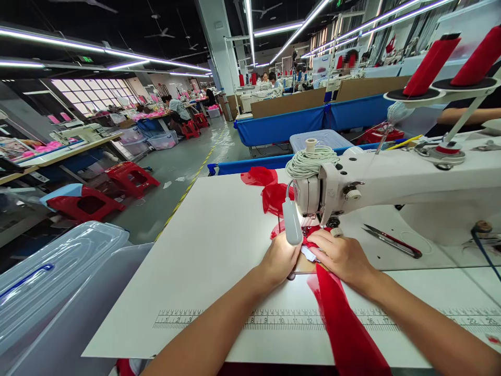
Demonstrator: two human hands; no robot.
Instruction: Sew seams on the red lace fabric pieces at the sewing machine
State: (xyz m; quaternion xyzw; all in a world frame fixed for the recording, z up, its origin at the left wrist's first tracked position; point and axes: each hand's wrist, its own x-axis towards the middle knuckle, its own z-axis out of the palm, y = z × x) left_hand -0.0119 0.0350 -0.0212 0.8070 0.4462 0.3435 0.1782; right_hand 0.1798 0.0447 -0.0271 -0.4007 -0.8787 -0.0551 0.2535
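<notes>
The red cloth (pixel 348 324) lies right of centre in the lower half of the frame, running from the needle area of the white sewing machine (pixel 391 175) down across the bench (pixel 211 235) to the bottom edge. More red cloth, thin enough to look see-through in places, lies crumpled at the upper middle of the bench; whether it is one piece with the strip, I cannot tell.

The left hand (pixel 277 262) is bent in at the needle area, its fingertips partly hidden behind the small lamp (pixel 291 224). The right hand (pixel 343 259) reaches in from the lower right, its fingers laid over the cloth beside a small white piece (pixel 309 254). For either grip I cannot tell whether finger and thumb are pinched together on the cloth or merely pressing it down.

The cloth looks light, limp and probably slippery, likely to pucker or slide rather than tear at a gentle pull. Good places to hold it would be flat under the fingertips on both sides, just short of the needle, with the loose length free. The snips (pixel 393 241) lie at right of the frame, well apart from the cloth.
</notes>
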